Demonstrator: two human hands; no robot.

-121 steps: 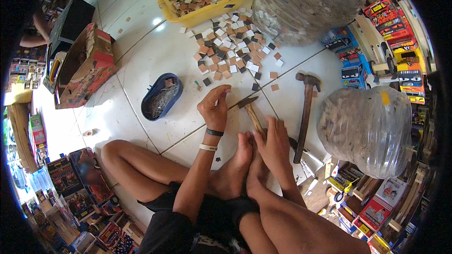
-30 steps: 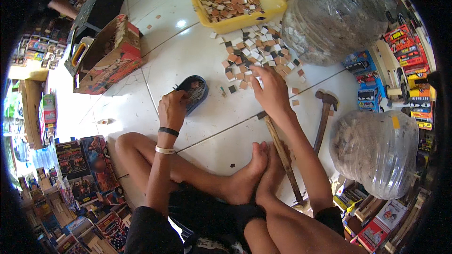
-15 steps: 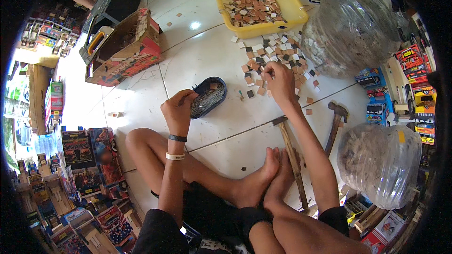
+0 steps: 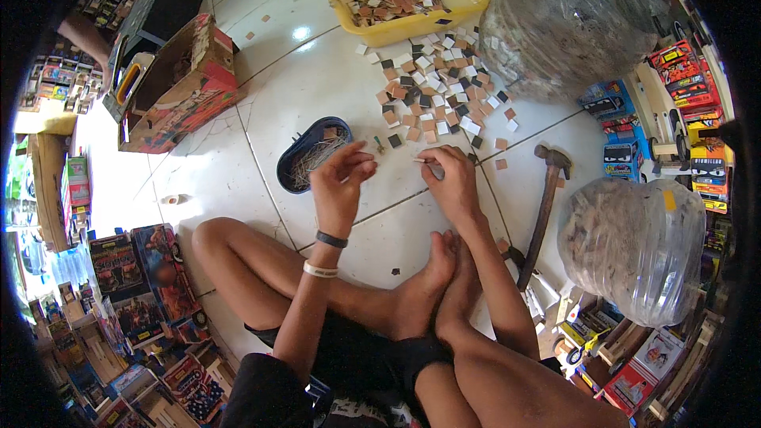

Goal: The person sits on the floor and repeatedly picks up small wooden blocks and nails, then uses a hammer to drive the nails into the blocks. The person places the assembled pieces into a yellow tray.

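Note:
My right hand (image 4: 453, 184) pinches a small flat piece (image 4: 418, 160), seen nearly edge-on and pale, like the small squares on the floor. To its left, my left hand (image 4: 339, 189) is raised, thumb and fingers drawn together; whatever they hold is too small to make out. Just behind the left hand sits a dark blue oval tray (image 4: 287, 160) containing thin metal nails (image 4: 315, 157) and a brown square. Beyond my right hand, small squares (image 4: 432, 95) in white, brown and black lie scattered on the tiles.
A yellow basin (image 4: 400, 30) of squares stands at the back. Large clear plastic bags (image 4: 567, 28) and a hammer (image 4: 545, 198) lie right. A cardboard box (image 4: 178, 103) is at left. Wooden toy vehicles (image 4: 170, 285) crowd both sides. Another person's arm (image 4: 86, 38) shows far left.
My right hand has come back from the scattered squares with a small piece. My left hand has moved right, away from the tray, and the two hands are closer. The view has shifted.

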